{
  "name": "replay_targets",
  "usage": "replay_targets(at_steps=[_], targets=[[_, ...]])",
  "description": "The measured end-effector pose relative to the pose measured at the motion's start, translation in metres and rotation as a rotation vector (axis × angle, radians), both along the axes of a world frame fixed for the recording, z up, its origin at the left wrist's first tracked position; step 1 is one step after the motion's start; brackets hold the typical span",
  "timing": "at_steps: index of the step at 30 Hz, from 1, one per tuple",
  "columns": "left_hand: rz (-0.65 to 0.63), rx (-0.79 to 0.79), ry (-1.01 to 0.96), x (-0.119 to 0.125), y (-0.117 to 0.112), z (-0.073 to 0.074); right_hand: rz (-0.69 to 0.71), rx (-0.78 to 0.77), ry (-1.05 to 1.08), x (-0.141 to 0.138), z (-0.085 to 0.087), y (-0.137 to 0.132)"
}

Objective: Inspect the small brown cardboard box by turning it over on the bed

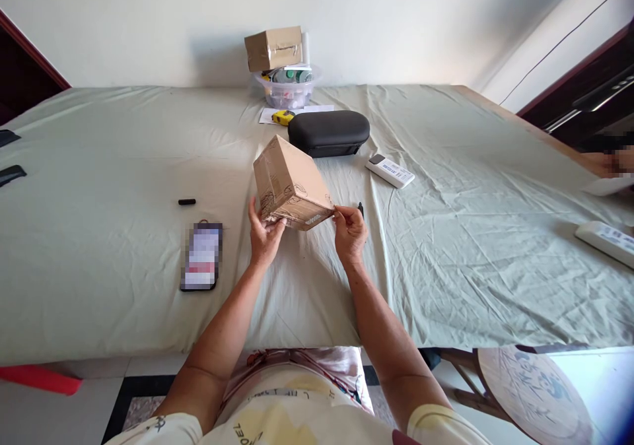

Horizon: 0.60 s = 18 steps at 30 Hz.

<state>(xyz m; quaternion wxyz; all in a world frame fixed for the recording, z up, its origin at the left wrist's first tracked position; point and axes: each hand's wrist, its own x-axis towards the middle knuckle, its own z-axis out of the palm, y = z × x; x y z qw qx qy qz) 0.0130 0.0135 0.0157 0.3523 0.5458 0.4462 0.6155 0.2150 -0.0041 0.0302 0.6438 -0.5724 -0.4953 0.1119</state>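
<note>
A small brown cardboard box [290, 182] is held tilted above the cloth-covered table [123, 273], one corner pointing up. My left hand [263, 235] cups its lower left side with fingers curled against it. My right hand [349, 231] pinches the box's lower right corner between thumb and fingers. A small dark object shows just behind my right hand; I cannot make out what it is.
A phone [202, 256] lies left of my hands, with a small black item [187, 201] beyond it. Behind the box sit a black zip case [329, 131], a white remote [389, 171], a plastic tub [287, 88] topped by another cardboard box [273, 47]. Another person's hand [607, 162] rests at right.
</note>
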Motion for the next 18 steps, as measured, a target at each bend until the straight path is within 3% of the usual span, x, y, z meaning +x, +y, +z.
replay_targets(at_steps=[8, 13, 18], targets=[[0.124, 0.043, 0.283, -0.013, 0.002, 0.005, -0.017, 0.101, -0.185, 0.0, 0.01, -0.006], [0.059, -0.092, 0.189, -0.01, 0.0, 0.007, 0.02, 0.075, -0.128, -0.007, 0.006, -0.005], [-0.011, -0.067, 0.078, -0.005, -0.003, 0.011, 0.071, 0.013, -0.063, -0.012, 0.004, -0.005]])
